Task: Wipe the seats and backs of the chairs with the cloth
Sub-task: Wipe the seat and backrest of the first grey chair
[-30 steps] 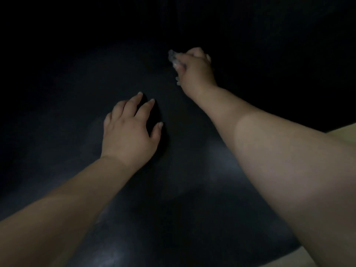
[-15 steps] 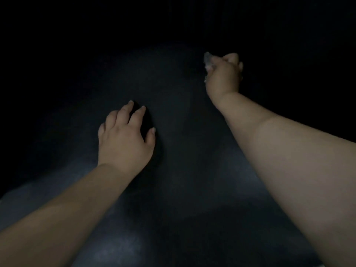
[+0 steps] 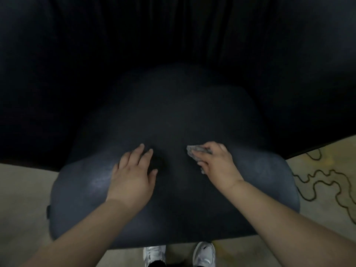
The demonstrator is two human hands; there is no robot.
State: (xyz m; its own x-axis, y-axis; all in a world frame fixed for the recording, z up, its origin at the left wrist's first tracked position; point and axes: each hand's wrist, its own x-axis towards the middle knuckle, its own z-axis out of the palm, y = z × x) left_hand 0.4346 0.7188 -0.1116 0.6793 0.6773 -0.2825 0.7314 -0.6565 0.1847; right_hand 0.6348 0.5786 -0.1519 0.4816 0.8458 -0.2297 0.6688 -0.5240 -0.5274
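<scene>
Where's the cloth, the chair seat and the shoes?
cloth (image 3: 194, 150), head view, grey bunched end sticking out past the fingers
chair seat (image 3: 256, 182), head view, bare dark cushion, right side
shoes (image 3: 204, 254), head view, right shoe's toe

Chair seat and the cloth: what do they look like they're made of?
Chair seat: dark, smooth upholstery, probably leather or vinyl, since it shows soft dull sheen patches and no weave. Cloth: grey, crumpled soft fabric bunched under the right hand; the fibre type is too blurred to tell.

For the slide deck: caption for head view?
Right hand wipes chair seat with cloth; left hand braces.
</scene>
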